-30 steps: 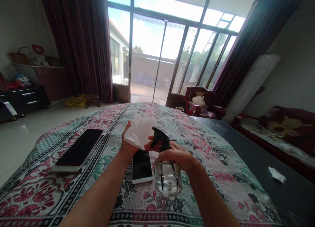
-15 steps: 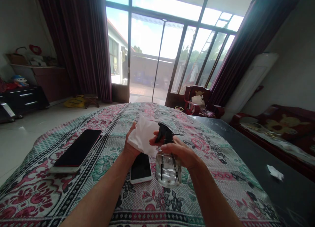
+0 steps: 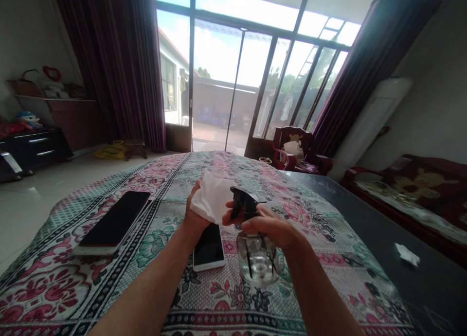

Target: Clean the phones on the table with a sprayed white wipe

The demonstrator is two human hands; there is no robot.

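My left hand (image 3: 196, 210) holds a white tissue (image 3: 212, 198), which covers most of its fingers. Closed round the neck of a clear spray bottle (image 3: 258, 263) is my right hand (image 3: 273, 225), with fingers by the trigger of its black spray head (image 3: 245, 200). The nozzle points toward the tissue, a short way off. Below the tissue, a white-edged phone (image 3: 209, 248) lies face up on the patterned cloth, its far end hidden by the left hand and tissue. Further left, a larger dark-screened phone (image 3: 115, 219) rests on top of another pale device (image 3: 95, 250).
A patterned tablecloth (image 3: 237, 302) covers the table under my arms. On the dark surface (image 3: 383, 229) to the right lies a crumpled white tissue (image 3: 407, 255). Beyond stand a red wooden chair (image 3: 292, 146) and glass doors (image 3: 222, 93).
The spray bottle has tipped a little in my right hand, its base swinging right and down. My left hand and the tissue stay almost where they were.
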